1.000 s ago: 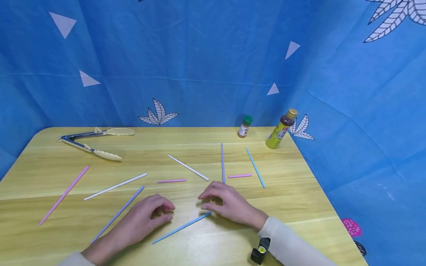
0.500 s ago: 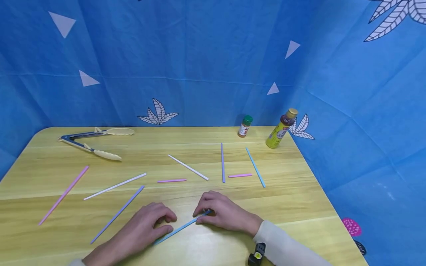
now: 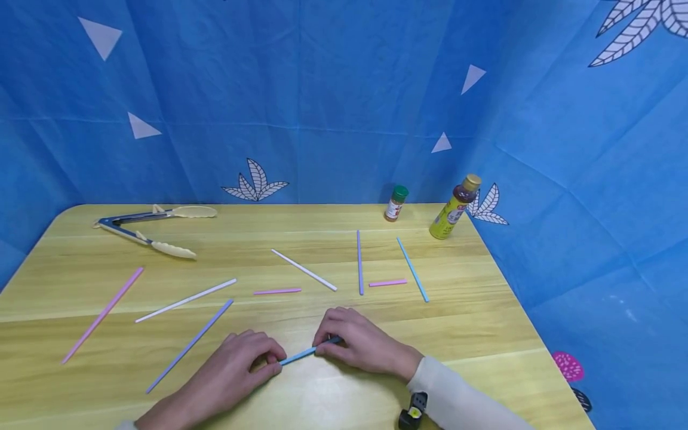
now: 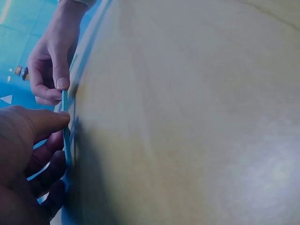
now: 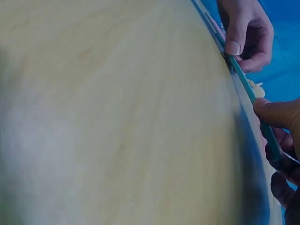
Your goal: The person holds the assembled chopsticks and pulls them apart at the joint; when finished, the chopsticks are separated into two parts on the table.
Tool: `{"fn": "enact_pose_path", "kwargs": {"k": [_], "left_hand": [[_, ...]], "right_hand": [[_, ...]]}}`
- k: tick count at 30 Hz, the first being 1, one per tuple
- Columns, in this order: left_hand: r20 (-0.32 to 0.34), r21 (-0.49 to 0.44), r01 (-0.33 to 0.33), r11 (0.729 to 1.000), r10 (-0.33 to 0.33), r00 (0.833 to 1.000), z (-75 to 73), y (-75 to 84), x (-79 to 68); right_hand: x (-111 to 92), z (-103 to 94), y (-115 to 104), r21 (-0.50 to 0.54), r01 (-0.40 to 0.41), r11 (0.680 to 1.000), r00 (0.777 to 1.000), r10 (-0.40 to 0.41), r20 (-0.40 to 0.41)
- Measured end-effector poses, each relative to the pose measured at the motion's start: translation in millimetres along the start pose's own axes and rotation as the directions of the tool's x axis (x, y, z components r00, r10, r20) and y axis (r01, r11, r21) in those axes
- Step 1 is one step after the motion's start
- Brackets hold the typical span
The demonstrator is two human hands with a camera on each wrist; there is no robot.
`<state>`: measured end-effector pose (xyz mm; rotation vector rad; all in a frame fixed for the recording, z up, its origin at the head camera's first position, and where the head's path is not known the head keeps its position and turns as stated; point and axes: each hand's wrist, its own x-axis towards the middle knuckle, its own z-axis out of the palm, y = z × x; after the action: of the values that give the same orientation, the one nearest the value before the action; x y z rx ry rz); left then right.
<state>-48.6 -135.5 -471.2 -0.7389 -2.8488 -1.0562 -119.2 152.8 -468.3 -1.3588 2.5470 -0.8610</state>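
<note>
A blue curtain (image 3: 344, 89) hung behind my desk (image 3: 457, 334); tongs (image 3: 171, 249) lay at the desk's far left; my left hand (image 3: 236, 364) and my right hand (image 3: 362, 341) both pinched one blue stick (image 3: 298, 356), which stretched between them on my side; a shorter pink stick (image 3: 277, 291) lay beyond.
</note>
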Motion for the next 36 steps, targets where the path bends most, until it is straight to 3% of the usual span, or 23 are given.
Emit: {"fn": "enact_pose_path", "kwargs": {"k": [5, 10, 14, 22, 36], "left_hand": [[-0.019, -0.112, 0.002, 0.994, -0.004, 1.000, -5.3, 0.5, 3.4], [-0.046, -0.119, 0.010, 0.993, -0.016, 0.999, -7.6, 4.2, 10.3], [-0.079, -0.135, 0.033, 0.990, -0.044, 0.996, -5.6, 8.7, 15.1], [-0.139, -0.176, -0.002, 0.984, -0.023, 0.990, -1.7, 17.7, 25.6], [-0.242, -0.080, -0.058, 0.995, 0.037, 0.970, 10.2, 30.6, 42.4]], "right_hand": [[0, -4.7, -2, 0.014, 0.005, 1.000, 0.998, -0.004, -0.058], [0, -8.2, -4, 0.015, 0.024, 1.000, 0.992, -0.022, -0.121], [-1, -9.1, -5, 0.067, -0.008, 0.998, 0.989, 0.018, -0.145], [-1, -8.6, -7, 0.129, -0.024, 0.991, 0.979, 0.049, -0.198], [0, -9.1, -9, 0.116, 0.030, 0.993, 0.953, 0.006, -0.302]]}}
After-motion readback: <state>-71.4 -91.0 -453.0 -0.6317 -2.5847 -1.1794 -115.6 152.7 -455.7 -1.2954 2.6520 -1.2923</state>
